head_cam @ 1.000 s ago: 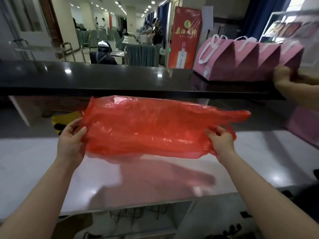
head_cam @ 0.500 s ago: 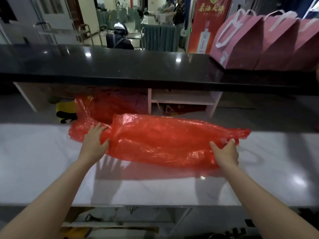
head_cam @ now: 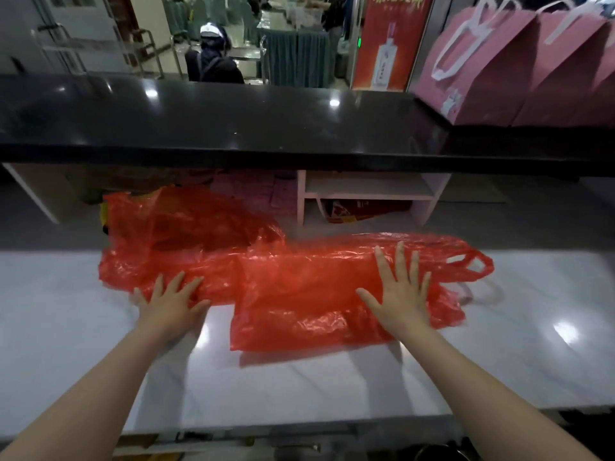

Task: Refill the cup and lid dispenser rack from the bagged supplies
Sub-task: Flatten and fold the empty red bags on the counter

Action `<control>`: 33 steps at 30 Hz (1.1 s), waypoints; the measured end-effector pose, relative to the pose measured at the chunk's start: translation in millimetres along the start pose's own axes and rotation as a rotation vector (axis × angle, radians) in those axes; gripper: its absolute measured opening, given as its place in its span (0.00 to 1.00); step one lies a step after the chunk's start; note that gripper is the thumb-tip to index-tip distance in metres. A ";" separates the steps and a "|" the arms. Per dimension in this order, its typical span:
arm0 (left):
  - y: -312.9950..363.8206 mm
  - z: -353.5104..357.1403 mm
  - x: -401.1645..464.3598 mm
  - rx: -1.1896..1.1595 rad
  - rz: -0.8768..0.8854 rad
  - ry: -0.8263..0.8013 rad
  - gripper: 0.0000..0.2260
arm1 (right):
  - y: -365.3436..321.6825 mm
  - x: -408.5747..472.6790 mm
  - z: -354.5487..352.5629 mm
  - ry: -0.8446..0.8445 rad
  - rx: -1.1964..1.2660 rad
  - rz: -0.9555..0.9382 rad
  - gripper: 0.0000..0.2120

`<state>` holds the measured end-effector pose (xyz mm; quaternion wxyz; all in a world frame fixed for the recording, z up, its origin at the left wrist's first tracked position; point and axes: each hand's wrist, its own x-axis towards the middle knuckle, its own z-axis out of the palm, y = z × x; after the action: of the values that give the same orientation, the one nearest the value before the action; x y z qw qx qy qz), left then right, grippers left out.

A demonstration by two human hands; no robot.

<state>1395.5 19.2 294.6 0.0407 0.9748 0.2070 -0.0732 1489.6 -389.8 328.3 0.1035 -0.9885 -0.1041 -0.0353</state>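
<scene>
Early in the refill, both hands lie flat with fingers spread on a red bag [head_cam: 299,287] on the white counter [head_cam: 299,387]: left hand [head_cam: 169,302] at its left part, right hand [head_cam: 401,292] near the handles. Neither hand grips anything; no rack, cups or lids show, so the filling appears wholly ahead.

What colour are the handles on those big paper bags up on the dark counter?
White, on the pink paper bags, seen in the head view at upper right.

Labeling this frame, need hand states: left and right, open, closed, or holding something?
Left hand: open, fingers spread flat on the red plastic bag, gripping nothing.
Right hand: open, fingers spread, pressing flat on the same bag.
</scene>
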 end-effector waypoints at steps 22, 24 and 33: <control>10.7 -54.4 -24.4 -0.502 0.466 0.569 0.16 | -72.7 7.9 23.7 0.091 0.061 -0.060 0.39; 27.3 -51.7 -26.0 -0.566 0.496 0.524 0.14 | -61.3 2.0 23.7 0.155 0.052 -0.006 0.37; 81.7 -32.8 -6.9 -0.628 0.437 0.298 0.16 | 2.9 -3.9 5.1 0.374 0.153 0.166 0.19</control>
<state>1426.9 -54.4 332.0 0.3204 0.9359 0.0109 0.1457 1486.7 -392.2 322.4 0.1981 -0.9592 -0.0038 -0.2016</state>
